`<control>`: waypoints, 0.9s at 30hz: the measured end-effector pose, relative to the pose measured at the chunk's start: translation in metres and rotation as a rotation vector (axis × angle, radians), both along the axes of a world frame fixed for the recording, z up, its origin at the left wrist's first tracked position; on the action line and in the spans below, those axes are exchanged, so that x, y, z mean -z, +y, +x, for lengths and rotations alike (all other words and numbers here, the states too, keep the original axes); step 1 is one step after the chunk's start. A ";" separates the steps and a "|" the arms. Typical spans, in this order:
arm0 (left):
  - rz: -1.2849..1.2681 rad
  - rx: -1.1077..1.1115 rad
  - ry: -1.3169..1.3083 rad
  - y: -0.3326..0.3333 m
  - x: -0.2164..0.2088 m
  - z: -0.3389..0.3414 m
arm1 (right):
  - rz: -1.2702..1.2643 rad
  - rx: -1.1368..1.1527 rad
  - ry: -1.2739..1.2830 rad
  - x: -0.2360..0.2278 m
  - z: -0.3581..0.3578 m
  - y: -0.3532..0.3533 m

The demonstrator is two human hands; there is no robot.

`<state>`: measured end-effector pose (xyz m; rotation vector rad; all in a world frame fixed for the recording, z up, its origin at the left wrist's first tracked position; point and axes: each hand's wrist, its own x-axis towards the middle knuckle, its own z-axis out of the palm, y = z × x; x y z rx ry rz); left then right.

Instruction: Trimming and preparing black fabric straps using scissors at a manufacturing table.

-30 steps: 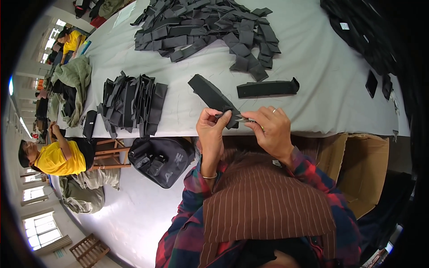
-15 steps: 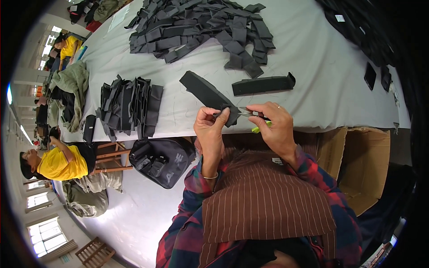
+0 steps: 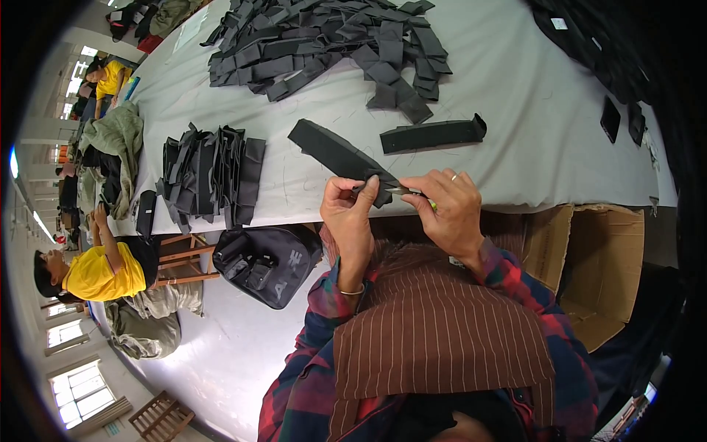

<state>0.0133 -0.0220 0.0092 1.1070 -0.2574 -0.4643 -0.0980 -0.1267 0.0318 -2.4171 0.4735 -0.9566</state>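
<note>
Strip of dark grey fabric, head view, as I follow it from my remote post. It slants across the near side of the white-covered table, one end pointing up and to the left, the other pinched between thumb and forefinger of the left hand. The right hand grasps a small metal-bladed tool, its tip at the pinched end; whether the blades touch the fabric or pass just above it, I cannot tell. Against half a second ago, the right hand sits closer to the left, and less bright metal shows between fingers and fabric. I take this to mean that the tool is at its working spot and that this end is not yet finished.

Pose: I note the left hand rising from its wrist, thumb uppermost on the fabric, other fingers curled behind. The right hand leans in from the right, back of the hand toward the camera, thumb and forefinger leading; a yellow-green patch shows beneath them. Beyond the hands lies a second strip, farther off a loose heap, and to the left an upright bundle.
</note>
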 end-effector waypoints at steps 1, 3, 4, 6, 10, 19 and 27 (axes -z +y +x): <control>0.009 -0.034 -0.008 0.000 0.000 -0.001 | 0.010 0.005 0.010 -0.001 0.000 0.001; 0.002 -0.057 -0.032 -0.001 -0.001 -0.001 | 0.019 0.012 0.018 -0.001 0.000 0.001; -0.005 -0.081 -0.057 -0.001 -0.001 -0.002 | 0.032 0.015 0.012 -0.002 0.000 0.001; -0.016 -0.093 -0.056 -0.003 -0.003 -0.004 | 0.045 0.021 0.005 -0.002 0.001 0.001; -0.054 -0.097 -0.028 -0.006 -0.004 -0.005 | 0.050 0.025 -0.009 -0.002 0.002 0.001; -0.057 -0.082 0.008 -0.003 0.002 0.000 | 0.110 0.000 -0.003 -0.007 -0.001 -0.007; -0.064 -0.046 -0.048 -0.001 0.004 0.002 | 0.117 -0.135 -0.024 -0.008 0.001 -0.007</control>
